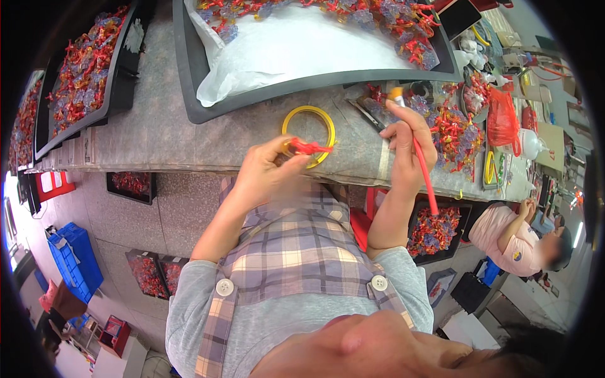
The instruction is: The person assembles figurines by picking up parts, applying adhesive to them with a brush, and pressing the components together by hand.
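Between the thumb and fingers of my left hand is a small red plastic figure, held above the near edge of the table. My right hand is closed round a red-handled brush. Its pale bristles point away from me and its handle end comes down toward me. A yellow ring like a tape roll lies flat on the table just beyond the red figure. Beside my right hand rests a dark cutter knife. Several red and purple figures are heaped to the right of that hand.
A large black tray with white lining and more figures stands ahead. Another filled black tray is at the left. A red plastic bag and bottles crowd the right side. A blue crate stands on the floor. A co-worker sits at right.
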Demonstrator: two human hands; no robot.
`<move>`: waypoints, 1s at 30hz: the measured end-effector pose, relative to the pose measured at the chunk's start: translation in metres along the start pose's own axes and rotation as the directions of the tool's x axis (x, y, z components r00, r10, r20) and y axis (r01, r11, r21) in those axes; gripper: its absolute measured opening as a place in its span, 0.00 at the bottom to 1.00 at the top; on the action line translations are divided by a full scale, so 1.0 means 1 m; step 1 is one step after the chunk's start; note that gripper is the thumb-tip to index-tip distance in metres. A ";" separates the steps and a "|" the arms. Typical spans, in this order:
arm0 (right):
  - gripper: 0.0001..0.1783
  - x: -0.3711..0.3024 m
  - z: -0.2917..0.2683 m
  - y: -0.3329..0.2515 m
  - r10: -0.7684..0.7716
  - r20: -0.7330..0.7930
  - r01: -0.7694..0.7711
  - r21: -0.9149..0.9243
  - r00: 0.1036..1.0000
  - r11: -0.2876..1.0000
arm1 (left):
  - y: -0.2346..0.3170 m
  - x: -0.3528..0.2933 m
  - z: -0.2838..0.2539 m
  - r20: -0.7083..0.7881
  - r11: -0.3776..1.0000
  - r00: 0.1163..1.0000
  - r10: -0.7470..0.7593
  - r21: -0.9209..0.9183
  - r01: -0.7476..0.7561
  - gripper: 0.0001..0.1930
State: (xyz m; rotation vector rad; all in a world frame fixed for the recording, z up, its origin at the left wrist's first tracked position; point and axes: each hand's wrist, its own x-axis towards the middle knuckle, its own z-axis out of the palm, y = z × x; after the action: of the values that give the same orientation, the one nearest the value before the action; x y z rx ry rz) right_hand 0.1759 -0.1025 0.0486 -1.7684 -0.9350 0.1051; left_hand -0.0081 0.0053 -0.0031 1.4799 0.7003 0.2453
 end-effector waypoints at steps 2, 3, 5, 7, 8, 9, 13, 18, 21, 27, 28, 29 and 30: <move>0.06 -0.006 -0.004 0.011 0.141 0.016 -0.141 0.023 0.990 0.990 | -0.006 0.003 -0.002 -0.045 0.986 0.999 0.005 -0.169 -0.013 0.12; 0.07 -0.013 -0.003 0.025 0.000 0.094 0.020 -0.208 0.996 0.978 | -0.005 0.005 -0.002 -0.049 0.985 0.999 0.005 -0.170 -0.013 0.12; 0.09 -0.018 0.002 0.038 -0.117 0.207 0.193 -0.402 0.971 0.895 | 0.000 0.005 -0.003 -0.043 0.995 0.999 0.010 -0.102 -0.014 0.13; 0.13 -0.015 0.005 0.046 -0.131 0.345 0.343 -0.673 0.929 0.655 | 0.003 0.006 -0.001 -0.032 0.998 0.999 -0.022 -0.056 0.020 0.13; 0.17 -0.016 0.005 0.055 -0.123 0.359 0.353 -0.696 0.925 0.625 | 0.006 0.006 -0.001 -0.014 0.999 0.999 -0.050 -0.012 0.050 0.14; 0.17 -0.015 0.006 0.057 -0.127 0.363 0.358 -0.689 0.923 0.630 | 0.009 0.006 -0.002 -0.022 0.999 0.998 -0.052 -0.009 0.052 0.14; 0.17 -0.012 0.006 0.056 -0.143 0.393 0.392 -0.681 0.908 0.618 | 0.012 0.005 0.001 0.018 0.992 0.994 -0.103 0.078 0.102 0.12; 0.18 -0.011 0.006 0.046 -0.182 0.434 0.443 -0.638 0.882 0.629 | 0.011 0.002 0.008 -0.063 0.994 0.998 -0.003 0.111 0.010 0.16; 0.19 -0.019 0.005 0.026 -0.131 0.299 0.276 -0.519 0.945 0.809 | 0.012 0.002 0.007 -0.058 0.979 0.998 -0.007 0.203 0.019 0.15; 0.21 -0.028 0.012 -0.015 -0.123 0.474 0.252 -0.218 0.872 0.943 | 0.013 0.002 0.011 -0.133 0.887 0.946 0.297 0.406 -0.221 0.15; 0.25 -0.031 0.015 -0.012 -0.123 0.487 0.280 -0.264 0.865 0.923 | 0.013 0.003 0.011 -0.133 0.871 0.941 0.310 0.436 -0.226 0.15; 0.25 -0.032 0.017 -0.013 -0.120 0.488 0.278 -0.264 0.865 0.924 | 0.013 0.003 0.011 -0.134 0.855 0.936 0.324 0.466 -0.230 0.15; 0.25 -0.032 0.019 -0.015 -0.105 0.477 0.268 -0.287 0.873 0.920 | 0.013 0.003 0.011 -0.133 0.855 0.937 0.322 0.465 -0.228 0.15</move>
State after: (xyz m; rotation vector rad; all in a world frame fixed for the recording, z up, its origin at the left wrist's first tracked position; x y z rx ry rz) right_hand 0.1364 -0.1062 0.0418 -2.0033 -1.5434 0.2484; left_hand 0.0040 -0.0007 0.0083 2.0212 0.7383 0.4922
